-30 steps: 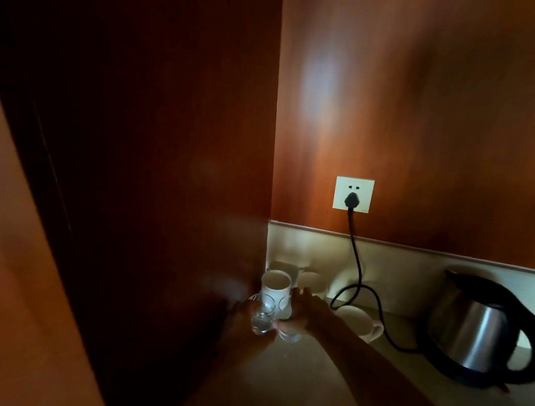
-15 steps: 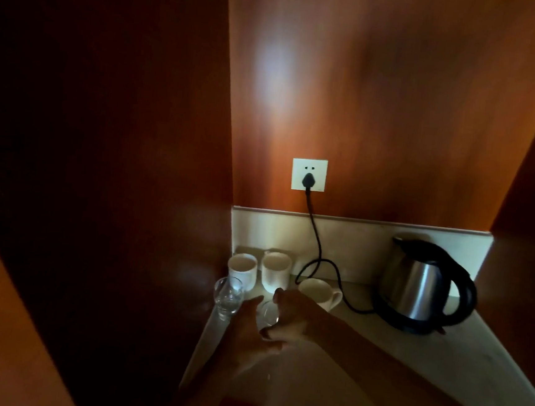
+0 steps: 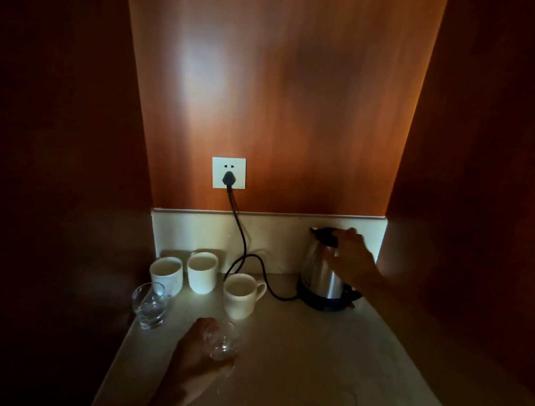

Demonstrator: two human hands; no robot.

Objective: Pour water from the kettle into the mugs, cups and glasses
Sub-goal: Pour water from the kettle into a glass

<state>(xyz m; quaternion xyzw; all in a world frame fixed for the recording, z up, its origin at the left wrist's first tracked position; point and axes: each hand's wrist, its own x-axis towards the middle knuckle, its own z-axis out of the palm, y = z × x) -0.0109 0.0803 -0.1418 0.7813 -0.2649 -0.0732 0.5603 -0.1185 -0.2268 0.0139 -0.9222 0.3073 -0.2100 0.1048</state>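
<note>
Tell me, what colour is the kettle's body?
Shiny silver metal, with black lid and base; the kettle shows best in the head view.

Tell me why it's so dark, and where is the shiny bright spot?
Head view: dim alcove, side walls nearly black; a soft glare patch glows on the orange-brown wooden back panel; the silver steel kettle glints faintly; the clear drinking glass in the left hand looks smeared.

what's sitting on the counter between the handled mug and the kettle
Only the black power cord crosses that stretch, running from the wall socket to the kettle base past the handled mug; the head view shows otherwise bare counter.
</note>
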